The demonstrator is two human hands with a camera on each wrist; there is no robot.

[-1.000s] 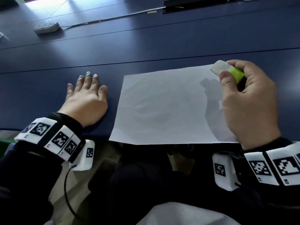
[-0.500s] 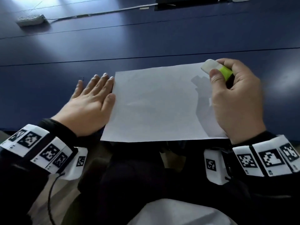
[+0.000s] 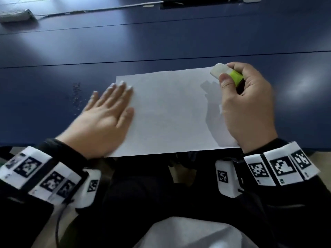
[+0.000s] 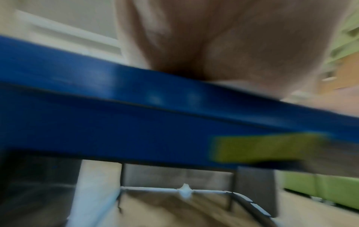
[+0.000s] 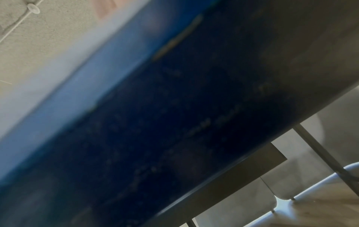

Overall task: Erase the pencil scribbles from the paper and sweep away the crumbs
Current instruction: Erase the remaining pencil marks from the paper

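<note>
A white sheet of paper lies on the blue table near its front edge; any pencil marks on it are too faint to make out. My left hand lies flat with straight fingers, its fingertips on the paper's left edge. A small line of eraser crumbs sits on the table left of that hand. My right hand rests on the paper's right side and grips a white eraser with a green sleeve above the top right corner. The left wrist view shows only a blurred palm on the table edge.
A white power strip and its cable lie at the far left of the table. A dark cable slot is at the far edge. The table's front edge runs just under my wrists, with my lap below it.
My left hand slid right from the bare table onto the paper's left edge, leaving the crumbs exposed on its left. My right hand kept hold of the eraser.
</note>
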